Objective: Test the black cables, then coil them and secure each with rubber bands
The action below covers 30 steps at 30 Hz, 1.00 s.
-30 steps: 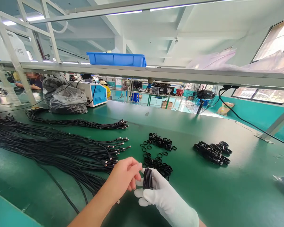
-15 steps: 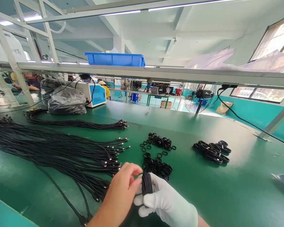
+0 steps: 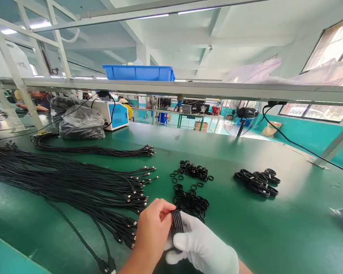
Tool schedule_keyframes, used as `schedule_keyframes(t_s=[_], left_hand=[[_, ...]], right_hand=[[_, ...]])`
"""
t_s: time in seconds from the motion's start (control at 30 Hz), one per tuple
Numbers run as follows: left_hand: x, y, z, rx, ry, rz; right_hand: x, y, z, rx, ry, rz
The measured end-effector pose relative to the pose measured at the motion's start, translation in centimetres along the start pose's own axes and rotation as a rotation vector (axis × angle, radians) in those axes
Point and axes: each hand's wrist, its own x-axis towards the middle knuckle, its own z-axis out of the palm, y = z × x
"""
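In my gloved right hand (image 3: 196, 238) I hold a coiled black cable (image 3: 176, 222), its loops stacked side by side and gripped between thumb and fingers. My bare left hand (image 3: 157, 222) is closed against the coil's upper left side, thumb and fingertips pinched on it; the fingertips are partly hidden. Just beyond the coil lies a heap of small black rings (image 3: 191, 201), with a second heap of rings (image 3: 194, 170) farther back. To the left, a wide bundle of straight black cables (image 3: 74, 179) spreads over the table, metal plugs toward my hands.
Finished-looking cable coils (image 3: 257, 182) are piled on the right of the green table (image 3: 217, 152). Another cable bundle (image 3: 103, 151), plastic-wrapped goods (image 3: 80, 121) and a blue-white machine (image 3: 114, 114) stand farther back left. A shelf beam (image 3: 202, 88) crosses above, carrying a blue bin (image 3: 140, 72).
My left hand has moved slightly right, and its fingers have closed onto the side of the coil. My right hand keeps its hold on the cable in nearly the same place.
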Motion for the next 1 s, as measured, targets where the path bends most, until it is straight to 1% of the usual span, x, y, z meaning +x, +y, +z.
schedule_keyframes(t_s=[0.07, 0.1, 0.13, 0.2, 0.23, 0.27, 0.3, 0.4, 0.47, 0.6, 0.7, 0.77, 0.8, 0.83, 0.87, 0.93, 0.97, 1.0], left_hand=[[0.7, 0.2, -0.9, 0.029, -0.082, 0.009], [1.0, 0.2, -1.4, -0.015, -0.163, 0.008], [1.3, 0.1, -1.9, -0.093, -0.269, 0.005], [1.9, -0.2, -2.8, -0.280, -0.477, -0.011], [2.1, -0.5, -3.1, -0.354, -0.538, -0.016], [2.3, -0.9, -3.2, -0.398, -0.564, -0.013], [2.5, -1.3, -3.3, -0.419, -0.562, -0.005], [2.7, -2.1, -3.1, -0.419, -0.507, 0.012], [2.6, -2.4, -3.0, -0.426, -0.503, 0.014], [2.5, -2.7, -2.8, -0.459, -0.496, 0.050], [2.4, -3.0, -2.6, -0.483, -0.489, 0.078], [2.5, -2.8, -2.4, -0.488, -0.477, 0.070], [2.5, -2.5, -2.4, -0.471, -0.472, 0.065], [2.5, -2.1, -2.4, -0.434, -0.459, 0.063], [2.4, -1.6, -2.6, -0.374, -0.432, 0.061], [2.0, -0.3, -3.4, -0.172, -0.321, 0.069], [1.6, 0.2, -4.0, -0.037, -0.240, 0.097], [1.1, 0.6, -4.7, 0.104, -0.167, 0.155]], right_hand=[[-0.1, 0.0, -0.4, 0.127, -0.009, -0.020], [-0.1, 0.0, -0.5, 0.198, -0.024, -0.019], [-0.1, -0.1, -0.7, 0.259, -0.050, 0.000], [-0.1, -0.1, -0.9, 0.329, -0.121, 0.087], [-0.1, 0.0, -0.9, 0.336, -0.149, 0.138], [0.0, 0.1, -1.0, 0.325, -0.156, 0.165], [0.1, 0.3, -1.1, 0.303, -0.143, 0.156], [0.3, 1.0, -1.2, 0.221, -0.040, 0.023], [0.5, 1.5, -1.3, 0.187, -0.009, -0.025], [0.6, 1.8, -1.3, 0.173, 0.016, -0.009], [0.4, 1.3, -1.0, 0.150, 0.021, 0.010], [0.3, 0.7, -0.4, 0.088, 0.036, 0.013], [0.2, 0.4, 0.0, 0.011, 0.077, 0.020], [0.1, 0.1, 0.4, -0.102, 0.155, 0.031], [0.1, 0.0, 0.8, -0.251, 0.262, 0.028], [0.0, -0.2, 1.4, -0.589, 0.497, -0.024], [0.0, -0.2, 1.5, -0.728, 0.594, -0.069], [-0.1, -0.2, 1.6, -0.831, 0.663, -0.118]])
